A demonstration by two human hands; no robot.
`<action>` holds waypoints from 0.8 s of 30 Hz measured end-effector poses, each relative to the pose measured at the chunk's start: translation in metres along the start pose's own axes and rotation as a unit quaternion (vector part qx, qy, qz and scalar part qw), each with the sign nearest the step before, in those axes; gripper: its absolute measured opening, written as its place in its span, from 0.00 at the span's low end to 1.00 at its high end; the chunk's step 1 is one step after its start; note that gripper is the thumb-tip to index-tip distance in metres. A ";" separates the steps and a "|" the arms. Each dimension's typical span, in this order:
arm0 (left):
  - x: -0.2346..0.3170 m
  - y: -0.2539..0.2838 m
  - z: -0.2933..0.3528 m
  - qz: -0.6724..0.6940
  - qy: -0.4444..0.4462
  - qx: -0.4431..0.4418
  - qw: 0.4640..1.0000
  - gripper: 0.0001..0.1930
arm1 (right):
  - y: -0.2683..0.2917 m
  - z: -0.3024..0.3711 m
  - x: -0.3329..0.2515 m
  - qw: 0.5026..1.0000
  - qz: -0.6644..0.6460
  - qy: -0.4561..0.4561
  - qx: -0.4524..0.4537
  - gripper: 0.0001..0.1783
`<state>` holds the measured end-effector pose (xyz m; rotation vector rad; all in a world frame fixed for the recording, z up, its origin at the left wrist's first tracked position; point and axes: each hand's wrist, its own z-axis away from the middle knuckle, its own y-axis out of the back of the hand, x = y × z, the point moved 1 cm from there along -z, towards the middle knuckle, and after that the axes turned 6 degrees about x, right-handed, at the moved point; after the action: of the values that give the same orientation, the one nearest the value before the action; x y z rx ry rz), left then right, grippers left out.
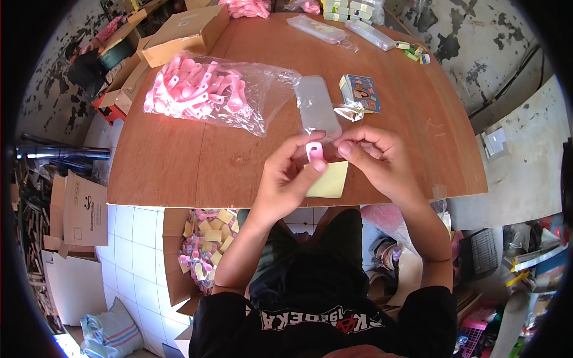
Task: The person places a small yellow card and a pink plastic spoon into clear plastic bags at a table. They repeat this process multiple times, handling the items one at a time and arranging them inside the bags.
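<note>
My left hand [286, 173] is closed around a pink plastic spoon [314, 154], its holed end standing up between thumb and fingers; the rest is hidden by the hand. Just right of it, the thumb and fingertips of my right hand [373, 158] are pinched together; what they hold, if anything, I cannot make out. Under the hands is a pale yellow piece of paper [329, 182] near the table's front edge. Directly beyond the fingers lies a pack of clear plastic bags [317, 104]. A clear bag of pink spoons [197, 89] rests farther left.
A small printed box [361, 94] stands on the wooden table [382, 53] right of the plastic pack. Farther back are a cardboard box [186, 33], clear packs [370, 34] and small boxes [349, 9]. Below the table, an open carton [179, 262] holds spoons and yellow papers.
</note>
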<state>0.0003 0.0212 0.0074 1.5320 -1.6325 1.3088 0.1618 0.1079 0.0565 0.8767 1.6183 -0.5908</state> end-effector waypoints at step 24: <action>-0.010 0.031 0.007 0.133 0.025 0.003 0.991 0.10 | 0.014 0.000 0.002 0.988 0.005 0.108 -0.106 0.07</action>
<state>-0.0251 0.0154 -0.0128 1.3059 -1.8502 1.4780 0.1726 0.1170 0.0556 0.8106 1.8335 -0.3159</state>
